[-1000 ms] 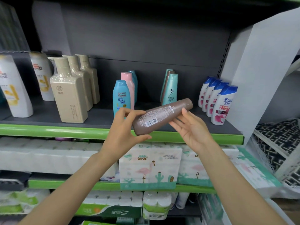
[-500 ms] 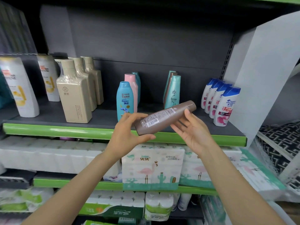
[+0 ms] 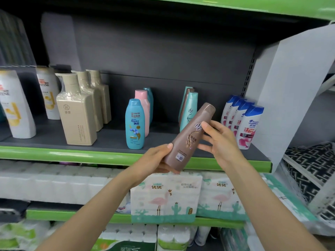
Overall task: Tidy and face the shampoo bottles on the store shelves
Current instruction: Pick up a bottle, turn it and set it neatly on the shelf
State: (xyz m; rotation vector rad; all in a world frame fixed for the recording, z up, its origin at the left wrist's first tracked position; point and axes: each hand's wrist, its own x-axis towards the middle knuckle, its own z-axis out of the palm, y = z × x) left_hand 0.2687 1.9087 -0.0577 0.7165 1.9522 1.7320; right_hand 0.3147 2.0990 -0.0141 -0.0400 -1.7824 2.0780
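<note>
Green trim edges the shelf (image 3: 76,154) I'm facing, and I read it from the left. White Pantene bottles (image 3: 17,105) stand at the far left, one near the edge and one further back. Next to them are three beige bottles (image 3: 77,115) in shrink wrap, lined front to back. Then a blue Rejoice bottle (image 3: 135,124) stands near the edge, with a pink bottle (image 3: 144,109) just behind it and a teal one further back.

My left hand (image 3: 154,160) grips the base of the brown bottle (image 3: 188,138) — thumb across the front, fingers curled round behind. I'm holding that bottle in the air in front of the shelf edge, tilted so the cap leans up and to the right, with the printed front facing me. My right hand (image 3: 220,142) touches its upper half from the right; the thumb lies on the front near the logo, and the fingers are fairly straight and spread rather than wrapped round.

Behind the brown bottle, teal bottles (image 3: 190,109) stand far back on the shelf. At the right end a row of white Head & Shoulders bottles (image 3: 251,125) with blue caps runs front to back — beside a grey side panel (image 3: 293,87). Tissue packs (image 3: 165,196) with flamingo prints sit on the shelf below.
</note>
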